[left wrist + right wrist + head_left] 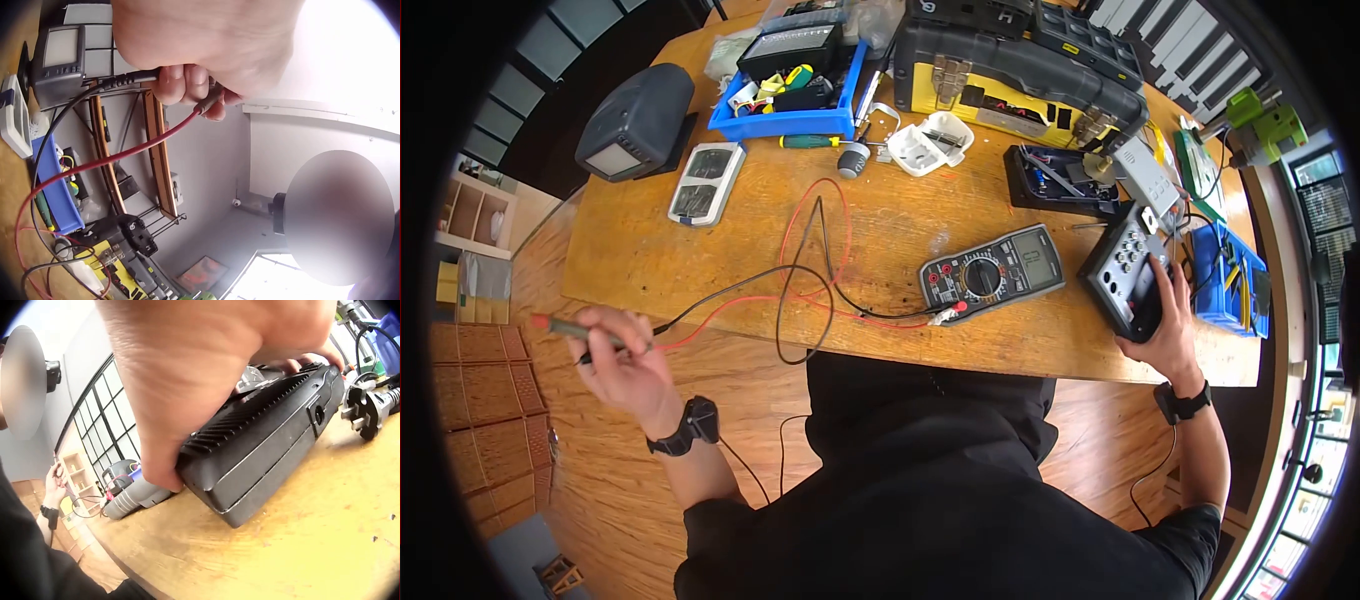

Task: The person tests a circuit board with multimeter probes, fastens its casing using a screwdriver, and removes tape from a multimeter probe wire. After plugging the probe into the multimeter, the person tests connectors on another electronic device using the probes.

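Observation:
In the head view the left hand (625, 365) holds the red and black test probes (565, 328) at the left, off the table's edge; their leads loop across the table to a multimeter (992, 272) with its display lit. The left wrist view has that hand's fingers (177, 81) curled round both probe handles. The right hand (1168, 325) grips a black box with knobs (1122, 270) at the table's right. In the right wrist view, thumb and fingers span this black box (269, 437), which rests on the table; its far side is hidden by the hand.
Behind are a blue tray (785, 124) of tools, a yellow-black toolbox (990, 110), a white case (915, 150) and a black tray (1040, 195). A grey monitor (635, 120) stands at left. A blue bin (1250, 300) is right of the box. A plug (369, 415) lies beside it.

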### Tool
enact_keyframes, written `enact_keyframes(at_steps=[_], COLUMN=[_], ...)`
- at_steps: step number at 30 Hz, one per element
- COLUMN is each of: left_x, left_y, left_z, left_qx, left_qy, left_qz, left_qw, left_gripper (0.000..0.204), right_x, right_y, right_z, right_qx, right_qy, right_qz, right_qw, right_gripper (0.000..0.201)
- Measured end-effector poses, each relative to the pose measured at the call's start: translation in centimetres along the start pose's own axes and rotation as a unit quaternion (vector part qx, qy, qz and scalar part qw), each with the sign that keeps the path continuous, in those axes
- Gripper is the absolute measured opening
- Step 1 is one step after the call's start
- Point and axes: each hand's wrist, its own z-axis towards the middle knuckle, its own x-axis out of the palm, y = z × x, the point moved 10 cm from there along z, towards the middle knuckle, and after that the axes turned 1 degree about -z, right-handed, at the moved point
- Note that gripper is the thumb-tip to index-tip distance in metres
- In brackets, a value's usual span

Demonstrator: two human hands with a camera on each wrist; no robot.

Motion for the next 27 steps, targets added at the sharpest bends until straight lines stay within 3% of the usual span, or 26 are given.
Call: enact_keyframes(at_steps=[3, 6, 9, 11, 12, 14, 15, 17, 20, 22, 27], left_x=[-1.6, -0.3, 1.1, 0.3, 1.2, 2.4, 2.5, 2.9, 3.6, 4.3, 4.4], left_y=[-2.2, -5.2, -9.0, -11.4, -12.5, -14.5, -15.0, -16.7, -18.5, -19.6, -19.2], left_z=[-0.5, -0.9, -1.5, -2.0, -2.1, -2.5, -2.8, -3.6, -4.8, -5.4, -6.9], left_qx=[-0.007, 0.015, 0.033, 0.086, 0.076, 0.065, 0.068, 0.084, 0.094, 0.098, 0.068], left_qy=[-0.021, 0.014, 0.078, 0.044, 0.081, 0.138, 0.139, 0.175, 0.205, 0.259, 0.291], left_qz=[-0.056, -0.179, -0.256, -0.286, -0.337, -0.411, -0.406, -0.455, -0.455, -0.463, -0.455], left_qw=[0.998, 0.984, 0.963, 0.953, 0.935, 0.899, 0.901, 0.869, 0.861, 0.842, 0.839], left_gripper=[0.02, 0.013, 0.01, 0.013, 0.013, 0.015, 0.015, 0.013, 0.01, 0.008, 0.01], right_x=[-2.9, -5.4, -7.5, -7.6, -7.2, -5.8, -4.6, -1.6, 4.5, 7.7, 12.6], right_y=[1.5, 4.6, 10.6, 15.6, 18.1, 23.3, 25.8, 30.6, 36.8, 39.4, 42.0], right_z=[0.7, 3.0, 6.8, 9.8, 11.1, 13.6, 14.6, 16.3, 18.1, 18.1, 17.5], right_qx=[-0.02, -0.057, -0.113, -0.182, -0.211, -0.27, -0.301, -0.317, -0.325, -0.323, -0.317], right_qy=[-0.049, -0.037, -0.026, -0.002, 0.006, 0.019, 0.025, 0.059, 0.144, 0.171, 0.218], right_qz=[0.031, 0.054, 0.065, 0.083, 0.094, 0.12, 0.136, 0.164, 0.131, 0.085, 0.034], right_qw=[0.998, 0.996, 0.991, 0.98, 0.973, 0.955, 0.944, 0.932, 0.926, 0.927, 0.922], right_gripper=[0.126, 0.127, 0.128, 0.128, 0.128, 0.128, 0.128, 0.125, 0.121, 0.125, 0.127])
